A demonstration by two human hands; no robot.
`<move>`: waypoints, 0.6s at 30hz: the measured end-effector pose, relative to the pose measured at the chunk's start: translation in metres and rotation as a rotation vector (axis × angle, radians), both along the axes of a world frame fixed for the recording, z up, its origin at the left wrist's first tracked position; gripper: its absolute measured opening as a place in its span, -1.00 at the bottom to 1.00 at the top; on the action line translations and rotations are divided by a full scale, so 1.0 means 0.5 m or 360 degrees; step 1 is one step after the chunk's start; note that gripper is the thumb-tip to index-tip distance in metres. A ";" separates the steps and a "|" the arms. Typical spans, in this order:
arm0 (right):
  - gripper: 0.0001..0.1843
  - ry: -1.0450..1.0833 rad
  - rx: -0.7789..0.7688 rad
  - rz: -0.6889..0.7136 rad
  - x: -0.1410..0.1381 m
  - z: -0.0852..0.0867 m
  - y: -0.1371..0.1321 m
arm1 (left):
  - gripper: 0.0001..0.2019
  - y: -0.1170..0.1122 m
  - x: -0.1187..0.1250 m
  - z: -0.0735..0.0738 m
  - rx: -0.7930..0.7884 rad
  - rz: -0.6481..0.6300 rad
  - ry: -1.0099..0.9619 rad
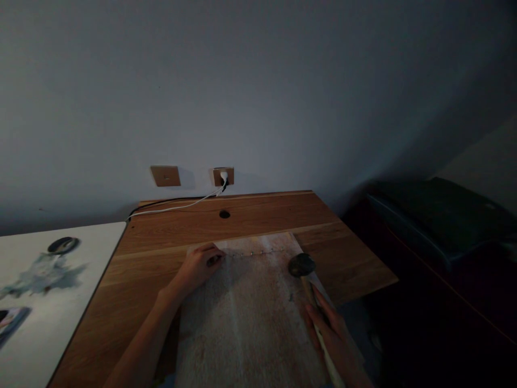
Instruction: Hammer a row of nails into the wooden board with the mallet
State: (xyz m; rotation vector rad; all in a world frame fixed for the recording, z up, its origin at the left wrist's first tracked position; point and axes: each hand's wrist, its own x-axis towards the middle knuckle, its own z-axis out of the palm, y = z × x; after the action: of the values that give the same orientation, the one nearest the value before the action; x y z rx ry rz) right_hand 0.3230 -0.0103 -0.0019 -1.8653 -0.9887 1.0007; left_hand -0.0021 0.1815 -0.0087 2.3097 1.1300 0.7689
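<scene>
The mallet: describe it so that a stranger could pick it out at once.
Against the wall is a brown wooden tabletop with a pale board lying on it. By the board's right edge, the right hand grips the mallet by its light handle. Its bulky dark head sets it apart from the tiny shiny pieces lined up across the board.

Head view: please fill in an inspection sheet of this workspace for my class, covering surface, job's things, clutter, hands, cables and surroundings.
Surface: wooden table against the wall.
Job's things: board on the table; row of small shiny bits, perhaps nails, near its far edge; mallet.
Clutter: blurred shapes on the white tabletop, left.
Hands: left hand at the board's far left corner, grip unclear; right hand grips the mallet's handle.
Cables: white cable and black cable along the table's back.
Surroundings: wall socket; large dark thing, right, too dim to name.
</scene>
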 end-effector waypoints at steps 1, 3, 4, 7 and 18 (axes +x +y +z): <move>-0.11 0.0021 -0.0013 0.0012 -0.002 0.003 0.000 | -0.79 0.000 0.000 -0.001 -0.0009 -0.0014 -0.0004; -0.10 0.0024 -0.0047 0.0006 -0.005 0.011 -0.001 | -0.80 0.000 0.002 -0.002 -0.0017 -0.0039 -0.0027; -0.11 0.0008 -0.0063 -0.0004 -0.006 0.014 -0.001 | -0.81 0.000 0.004 -0.002 -0.0020 -0.0048 -0.0037; -0.17 -0.0080 -0.0006 -0.0045 -0.002 0.016 -0.002 | -0.81 -0.003 0.012 -0.002 -0.0027 -0.0071 -0.0024; -0.19 0.0273 0.0075 0.0334 -0.073 0.051 0.018 | -0.86 -0.003 0.018 -0.010 -0.0084 0.0087 -0.0022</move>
State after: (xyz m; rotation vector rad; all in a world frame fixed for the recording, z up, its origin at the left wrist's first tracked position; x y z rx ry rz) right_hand 0.2865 -0.0012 0.0234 -1.6313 -1.1103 1.2284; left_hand 0.0067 0.1798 -0.0136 2.2351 1.1972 0.7643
